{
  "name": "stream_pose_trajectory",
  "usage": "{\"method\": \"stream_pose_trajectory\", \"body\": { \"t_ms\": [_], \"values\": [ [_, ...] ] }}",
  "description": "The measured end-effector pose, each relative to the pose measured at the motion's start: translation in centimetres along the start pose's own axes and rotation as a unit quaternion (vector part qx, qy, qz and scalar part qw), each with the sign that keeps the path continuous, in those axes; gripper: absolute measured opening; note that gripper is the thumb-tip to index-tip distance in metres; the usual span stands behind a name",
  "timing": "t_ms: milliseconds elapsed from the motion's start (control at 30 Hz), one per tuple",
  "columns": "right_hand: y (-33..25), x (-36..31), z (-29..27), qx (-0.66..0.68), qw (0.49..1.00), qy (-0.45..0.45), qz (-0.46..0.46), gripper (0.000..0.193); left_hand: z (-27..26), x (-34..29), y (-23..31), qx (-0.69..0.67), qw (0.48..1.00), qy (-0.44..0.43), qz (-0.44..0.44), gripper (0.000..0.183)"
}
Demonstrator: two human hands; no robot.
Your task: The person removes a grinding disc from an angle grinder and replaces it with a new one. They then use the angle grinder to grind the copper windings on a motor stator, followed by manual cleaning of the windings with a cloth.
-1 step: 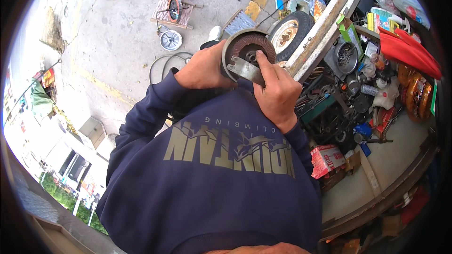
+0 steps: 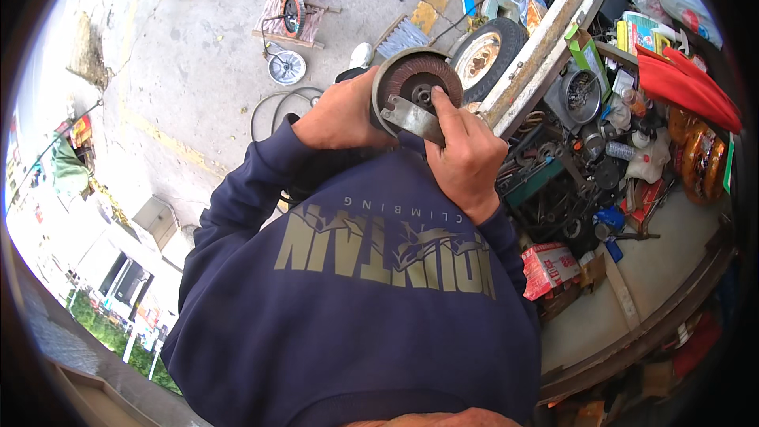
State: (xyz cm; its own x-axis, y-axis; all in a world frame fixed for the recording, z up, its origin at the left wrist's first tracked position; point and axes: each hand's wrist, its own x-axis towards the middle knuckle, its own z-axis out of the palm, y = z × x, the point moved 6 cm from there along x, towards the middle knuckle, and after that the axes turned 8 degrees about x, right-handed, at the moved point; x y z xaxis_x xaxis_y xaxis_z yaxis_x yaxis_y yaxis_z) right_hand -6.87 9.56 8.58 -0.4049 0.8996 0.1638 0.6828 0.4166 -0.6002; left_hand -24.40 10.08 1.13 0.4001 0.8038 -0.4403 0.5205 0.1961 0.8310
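Navy sweatshirt [image 2: 356, 308] fills the lower frame. Angle grinder [image 2: 411, 95], held at chest height above the concrete floor [image 2: 198, 71], disc face turned up toward the camera; body's long axis hidden. Left hand [image 2: 341, 117] grips its body; right hand [image 2: 466, 154] clasps a flat metal spanner [image 2: 411, 117] lying across the reddish-brown flap disc [image 2: 419, 79].

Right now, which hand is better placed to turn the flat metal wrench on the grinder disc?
Probably the right hand: its fingers already press the wrench, while the left hand grips the grinder disc's side.
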Motion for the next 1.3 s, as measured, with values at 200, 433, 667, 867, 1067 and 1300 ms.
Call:
{"method": "stream_pose_trajectory", "body": {
  "t_ms": [200,433,667,867,1067,1300],
  "values": [
    [-0.1,-0.5,-0.2,0.013,0.999,0.029,-0.011,0.066,-0.2,0.1,-0.2,-0.006,1.000,0.001,0.001,0.094],
    [-0.8,-0.1,-0.4,0.030,0.999,0.010,-0.013,0.051,-0.2,0.0,-0.8,-0.006,1.000,0.021,0.019,0.091],
    [-1.0,0.7,0.0,0.035,0.999,-0.006,-0.009,0.036,0.4,0.0,-1.9,-0.010,0.999,0.023,0.032,0.088],
    [-1.1,0.7,-0.2,0.045,0.999,-0.019,0.015,0.043,0.3,-0.3,-1.3,-0.048,0.998,0.007,0.046,0.095],
    [-0.5,-0.1,-0.6,0.221,0.963,-0.069,0.134,0.037,1.0,0.2,-4.7,-0.228,0.964,-0.133,0.036,0.091],
    [3.7,-2.5,-0.9,0.521,0.742,-0.162,0.389,0.042,1.0,0.6,-6.5,-0.358,0.923,-0.136,0.026,0.091]
  ]
}}
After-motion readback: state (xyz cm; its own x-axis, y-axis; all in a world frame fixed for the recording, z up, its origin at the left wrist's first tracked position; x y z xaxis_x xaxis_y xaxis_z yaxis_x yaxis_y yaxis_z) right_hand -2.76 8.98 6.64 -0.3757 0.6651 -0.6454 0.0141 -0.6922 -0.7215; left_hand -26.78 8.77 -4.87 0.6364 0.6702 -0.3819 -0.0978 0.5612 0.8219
